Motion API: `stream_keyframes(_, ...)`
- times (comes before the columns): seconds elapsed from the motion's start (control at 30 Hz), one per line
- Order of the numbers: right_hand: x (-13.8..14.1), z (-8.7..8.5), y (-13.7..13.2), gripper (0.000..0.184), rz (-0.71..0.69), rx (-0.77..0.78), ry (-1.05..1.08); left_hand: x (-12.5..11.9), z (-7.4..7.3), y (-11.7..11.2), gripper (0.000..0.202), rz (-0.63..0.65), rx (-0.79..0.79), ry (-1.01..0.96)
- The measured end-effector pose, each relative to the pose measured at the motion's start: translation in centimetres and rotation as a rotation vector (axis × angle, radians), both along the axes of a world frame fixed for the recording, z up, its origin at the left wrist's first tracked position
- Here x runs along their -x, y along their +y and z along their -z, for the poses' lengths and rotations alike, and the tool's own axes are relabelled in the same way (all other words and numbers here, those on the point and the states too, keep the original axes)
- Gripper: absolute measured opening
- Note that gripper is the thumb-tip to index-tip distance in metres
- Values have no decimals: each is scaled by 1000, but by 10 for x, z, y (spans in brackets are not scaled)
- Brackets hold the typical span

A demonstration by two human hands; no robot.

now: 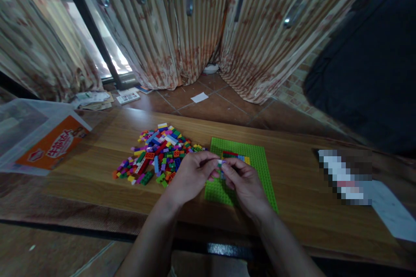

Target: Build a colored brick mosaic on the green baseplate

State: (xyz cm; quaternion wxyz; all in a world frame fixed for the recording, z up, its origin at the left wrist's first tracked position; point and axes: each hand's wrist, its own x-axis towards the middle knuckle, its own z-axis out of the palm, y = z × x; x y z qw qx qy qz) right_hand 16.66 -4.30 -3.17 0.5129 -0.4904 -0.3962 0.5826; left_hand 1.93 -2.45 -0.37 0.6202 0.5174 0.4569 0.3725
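Observation:
Over the green baseplate (266,173), my left hand (195,173) and my right hand (243,184) meet with fingertips pinched together. Between them are small toy bricks (220,163), with bits of white, green and purple showing; how many pieces there are I cannot tell. Fingers cover most of them. Behind my fingers, red, blue and yellow bricks (245,159) stand on the baseplate, partly hidden by my right hand. To the left of my left hand lies a heap of loose bricks (162,151) in many colours.
A clear plastic box (35,114) with an orange label stands at the table's left end. On the right of the wooden table (299,190) lie a pixelated item (344,179) and a white sheet (393,210). Papers (92,98) and curtains (156,30) are beyond the far edge.

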Motion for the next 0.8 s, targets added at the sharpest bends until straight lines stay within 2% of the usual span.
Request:
stream_keyframes(0.13,0,0,0,26,0,8,14,-2,-3,-1,17,-7,-1,15)
stream_keyframes(0.33,0,-8,0,26,-22,75,178,0,-2,0,15,-30,54,-65)
stream_keyframes(0.6,-6,-17,0,13,-56,121,429,1,-7,0,15,-22,92,-120)
stream_keyframes(0.8,-4,-16,0,22,-39,90,312,1,-11,-1,16,-15,97,-51)
